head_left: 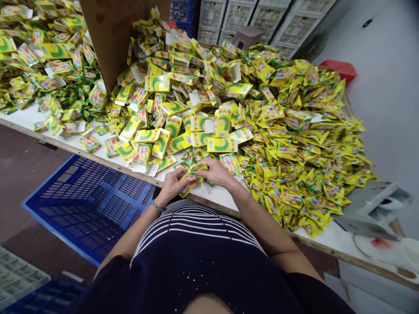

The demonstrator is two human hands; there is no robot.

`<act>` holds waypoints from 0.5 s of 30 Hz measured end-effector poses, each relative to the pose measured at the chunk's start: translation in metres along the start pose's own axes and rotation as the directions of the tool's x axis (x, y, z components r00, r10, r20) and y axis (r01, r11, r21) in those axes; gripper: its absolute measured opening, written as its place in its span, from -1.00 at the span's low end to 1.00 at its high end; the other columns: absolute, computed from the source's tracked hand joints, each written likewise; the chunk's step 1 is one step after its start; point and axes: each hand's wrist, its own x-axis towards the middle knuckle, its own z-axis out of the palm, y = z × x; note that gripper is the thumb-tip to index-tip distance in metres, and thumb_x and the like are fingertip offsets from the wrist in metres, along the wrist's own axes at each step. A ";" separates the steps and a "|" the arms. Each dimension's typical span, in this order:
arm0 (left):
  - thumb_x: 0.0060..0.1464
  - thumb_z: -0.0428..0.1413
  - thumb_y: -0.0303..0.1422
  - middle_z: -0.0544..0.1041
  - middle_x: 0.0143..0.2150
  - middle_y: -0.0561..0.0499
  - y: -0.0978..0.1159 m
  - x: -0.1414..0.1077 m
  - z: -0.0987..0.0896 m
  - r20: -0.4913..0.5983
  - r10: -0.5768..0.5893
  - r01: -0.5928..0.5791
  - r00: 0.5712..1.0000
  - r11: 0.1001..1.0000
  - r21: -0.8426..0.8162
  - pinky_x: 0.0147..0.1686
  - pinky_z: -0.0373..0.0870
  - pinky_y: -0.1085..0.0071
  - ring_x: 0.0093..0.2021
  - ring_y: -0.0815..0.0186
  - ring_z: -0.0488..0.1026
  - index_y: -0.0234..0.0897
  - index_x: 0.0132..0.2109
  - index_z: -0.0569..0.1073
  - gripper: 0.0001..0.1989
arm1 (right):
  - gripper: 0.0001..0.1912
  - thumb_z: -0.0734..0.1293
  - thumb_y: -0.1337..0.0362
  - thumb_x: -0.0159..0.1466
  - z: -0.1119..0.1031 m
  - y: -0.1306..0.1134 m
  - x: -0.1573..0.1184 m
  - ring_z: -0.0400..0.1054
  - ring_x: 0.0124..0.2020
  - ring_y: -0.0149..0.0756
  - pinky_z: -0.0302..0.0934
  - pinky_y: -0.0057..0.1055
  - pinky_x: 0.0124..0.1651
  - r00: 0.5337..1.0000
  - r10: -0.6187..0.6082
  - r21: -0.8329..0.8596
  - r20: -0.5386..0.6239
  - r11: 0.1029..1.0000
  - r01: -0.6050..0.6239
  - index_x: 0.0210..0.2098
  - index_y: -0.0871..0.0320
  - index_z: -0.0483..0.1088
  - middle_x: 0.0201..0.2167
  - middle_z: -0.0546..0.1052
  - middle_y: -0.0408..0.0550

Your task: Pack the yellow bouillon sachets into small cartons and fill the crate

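At the table's front edge my left hand (173, 186) is closed on a small yellow-green box (189, 188), its fingers along the box's left side. My right hand (216, 172) reaches in from the right, with its fingertips at the box's upper end, beside a yellow packet partly hidden by the fingers. Beyond my hands lies a heap of yellow-green boxes (222, 145), several with white flaps open. Small shiny yellow packets (288, 174) are piled to the right. Another box (230, 163) lies just beyond my right hand.
Below the table's wooden edge (108, 163), a blue crate (88, 209) stands at the left. A cardboard divider (109, 39) rises at the back left. Stacked white crates (237, 17) and a red object (340, 70) are farther back. A grey metal device (369, 213) sits at the right.
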 end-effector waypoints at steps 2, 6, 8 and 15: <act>-0.19 0.42 -0.25 0.63 -0.16 -0.03 0.003 0.001 0.002 0.003 0.007 -0.007 1.000 1.000 -0.013 -0.10 0.45 0.38 -0.17 0.28 0.55 -0.29 -0.10 0.54 -0.53 | -0.70 0.48 0.07 0.14 0.003 -0.001 -0.002 0.46 -0.20 -0.18 0.28 -0.26 -0.09 0.999 0.029 0.059 -0.025 0.998 -0.027 -0.17 0.05 0.59 -0.23 0.61 -0.08; -0.25 0.45 -0.26 0.64 -0.20 -0.01 0.007 0.001 0.002 0.036 -0.056 0.060 0.998 0.990 -0.125 -0.13 0.47 0.36 -0.24 0.31 0.56 -0.30 -0.13 0.54 -0.51 | -0.63 0.37 -0.04 0.24 0.005 -0.003 -0.008 0.39 -0.39 -0.29 0.22 -0.37 -0.32 0.998 0.058 0.164 -0.014 0.985 -0.054 -0.12 0.07 0.56 -0.38 0.56 -0.13; -0.28 0.46 -0.28 0.64 -0.22 0.01 0.006 0.000 0.001 0.026 -0.073 0.077 0.997 0.980 -0.182 -0.13 0.48 0.36 -0.27 0.33 0.56 -0.31 -0.15 0.54 -0.51 | -0.66 0.35 -0.04 0.27 0.004 -0.004 -0.009 0.35 -0.40 -0.30 0.18 -0.37 -0.31 0.998 0.013 0.060 -0.064 0.998 -0.009 -0.27 0.09 0.58 -0.43 0.53 -0.12; -0.24 0.45 -0.32 0.66 -0.19 -0.01 0.003 -0.003 -0.003 0.079 -0.061 0.075 0.995 0.978 -0.197 -0.09 0.48 0.36 -0.24 0.33 0.58 -0.32 -0.10 0.56 -0.51 | -0.80 0.44 0.12 0.23 0.001 -0.001 -0.001 0.30 -0.40 -0.35 0.10 -0.41 -0.30 0.996 -0.073 -0.141 -0.048 0.988 0.065 -0.36 0.13 0.58 -0.45 0.50 -0.13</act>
